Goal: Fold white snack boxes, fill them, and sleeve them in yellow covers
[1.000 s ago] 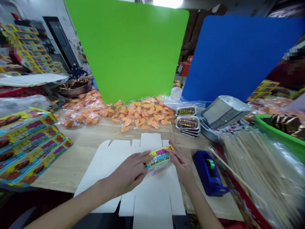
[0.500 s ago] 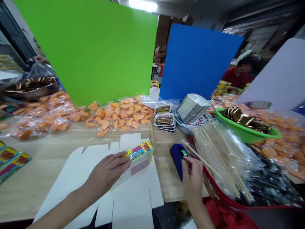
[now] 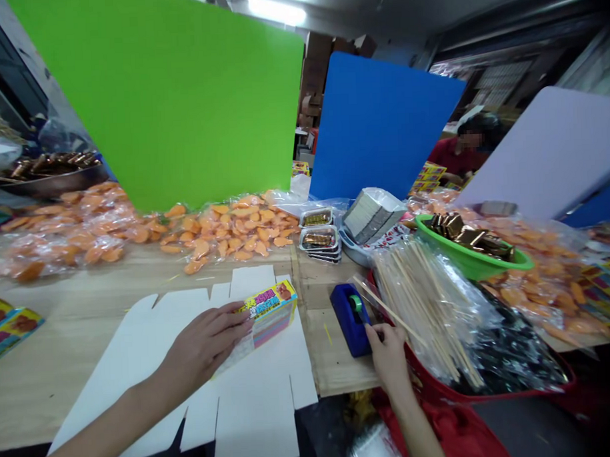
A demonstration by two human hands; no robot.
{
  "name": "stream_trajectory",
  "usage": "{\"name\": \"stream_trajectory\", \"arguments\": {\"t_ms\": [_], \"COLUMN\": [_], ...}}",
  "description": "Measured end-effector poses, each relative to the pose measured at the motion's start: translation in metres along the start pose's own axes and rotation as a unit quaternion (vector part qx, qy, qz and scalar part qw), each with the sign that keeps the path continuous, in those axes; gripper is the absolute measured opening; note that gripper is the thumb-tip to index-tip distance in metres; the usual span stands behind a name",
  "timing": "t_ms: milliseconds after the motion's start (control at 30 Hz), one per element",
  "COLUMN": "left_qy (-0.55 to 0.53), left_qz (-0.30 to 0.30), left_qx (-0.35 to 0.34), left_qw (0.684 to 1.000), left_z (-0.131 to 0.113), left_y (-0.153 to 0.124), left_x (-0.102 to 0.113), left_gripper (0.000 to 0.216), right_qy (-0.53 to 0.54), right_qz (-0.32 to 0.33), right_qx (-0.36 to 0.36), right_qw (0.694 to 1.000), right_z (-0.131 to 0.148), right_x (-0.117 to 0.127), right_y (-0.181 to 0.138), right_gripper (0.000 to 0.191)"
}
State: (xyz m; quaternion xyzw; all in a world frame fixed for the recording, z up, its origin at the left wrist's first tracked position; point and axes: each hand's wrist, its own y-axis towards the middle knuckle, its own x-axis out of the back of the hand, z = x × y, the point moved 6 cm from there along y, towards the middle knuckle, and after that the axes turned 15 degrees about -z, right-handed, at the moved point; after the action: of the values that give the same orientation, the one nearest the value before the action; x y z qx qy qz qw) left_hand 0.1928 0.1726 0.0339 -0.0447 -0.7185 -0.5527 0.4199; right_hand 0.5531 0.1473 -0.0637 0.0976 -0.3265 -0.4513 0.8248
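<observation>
My left hand (image 3: 204,345) rests with its fingers against a small printed box (image 3: 268,321), yellow on top with striped pink and blue sides. The box lies on a flat white die-cut card blank (image 3: 256,417). A thin clear film shows beside my fingers. My right hand (image 3: 388,355) is curled at the right side of a blue tape dispenser (image 3: 349,318), close to a loose wooden skewer (image 3: 388,311). I cannot tell whether its fingers pinch anything.
Bagged orange pieces (image 3: 225,238) and foil trays (image 3: 318,236) lie along the far table edge. Right of my hand stands a red tub of bagged skewers (image 3: 430,377). Behind it are a green basin (image 3: 466,263) and a co-worker (image 3: 457,153) beyond a blue board (image 3: 381,126).
My right hand has let go of the box and moved right to the tape dispenser. The view has swung right. The box stays under my left hand.
</observation>
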Motion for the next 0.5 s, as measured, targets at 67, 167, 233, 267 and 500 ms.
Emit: {"name": "stream_trajectory", "arguments": {"t_ms": [67,167,233,267,500], "left_qy": [-0.007,-0.011,-0.011,-0.010,-0.016], "left_qz": [0.003,0.004,-0.001,-0.003,-0.004], "left_qx": [0.006,0.011,0.017,0.020,0.017], "left_qw": [1.000,1.000,1.000,1.000,1.000], "left_z": [0.000,0.000,0.001,0.001,0.001], "left_y": [0.000,-0.001,0.000,0.000,0.001], "left_x": [0.000,-0.001,-0.001,-0.001,-0.001], "left_gripper": [0.030,0.030,0.031,0.031,0.030], "right_qy": [0.027,0.118,0.188,0.222,0.280], "right_qz": [-0.011,-0.021,-0.025,-0.029,-0.019], "right_qx": [-0.026,-0.080,-0.130,-0.162,-0.272], "right_qw": [0.999,0.990,0.973,0.961,0.920], "right_z": [-0.003,-0.004,-0.005,-0.006,-0.026], "right_x": [-0.001,-0.004,-0.006,-0.006,-0.012], "right_y": [-0.005,-0.015,-0.022,-0.026,-0.047], "right_gripper": [0.033,0.029,0.027,0.027,0.030]}}
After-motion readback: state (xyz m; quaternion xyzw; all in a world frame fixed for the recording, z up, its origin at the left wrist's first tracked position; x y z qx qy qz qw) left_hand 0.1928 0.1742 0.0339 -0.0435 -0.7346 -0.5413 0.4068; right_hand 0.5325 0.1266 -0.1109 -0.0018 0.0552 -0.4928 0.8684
